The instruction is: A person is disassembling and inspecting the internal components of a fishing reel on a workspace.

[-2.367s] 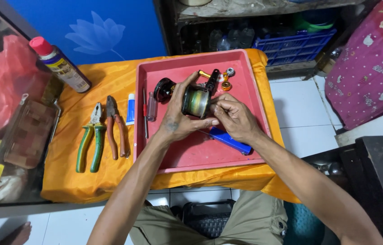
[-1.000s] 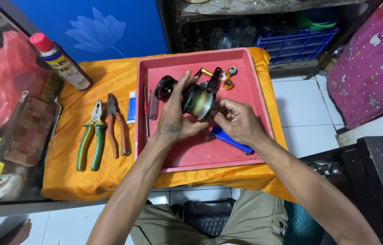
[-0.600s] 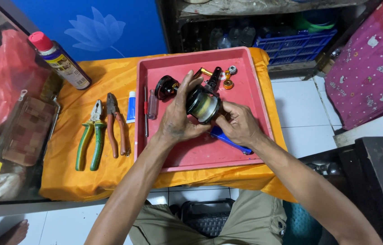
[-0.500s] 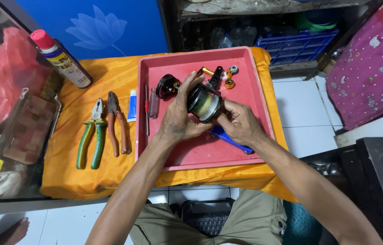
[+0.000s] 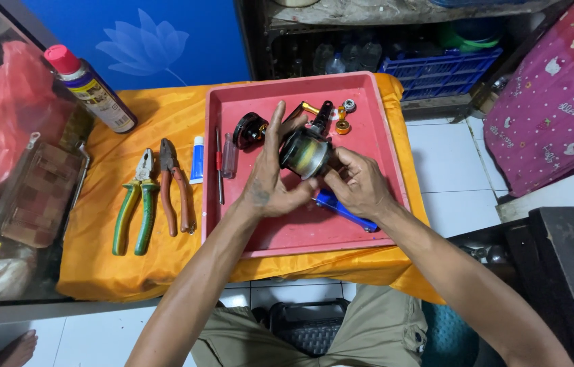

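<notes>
Both hands grip a fishing reel (image 5: 305,151) above the red tray (image 5: 375,224): left hand (image 5: 270,183) wrapped around its near side, right hand (image 5: 358,182) pinching from the right. Blue tool (image 5: 345,209) lies beneath; pliers (image 5: 134,200) on the orange-draped tabletop (image 5: 97,272).

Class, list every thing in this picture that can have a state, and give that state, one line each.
fishing reel, held above the tray by both hands
left hand, gripping the reel's left side
right hand, fingers on the reel's right side
red tray, flat on the orange cloth
green-handled pliers, closed, lying flat
red-handled pliers, closed, lying flat
spray can, red cap on, leaning
small white tube, capped, lying flat
</notes>
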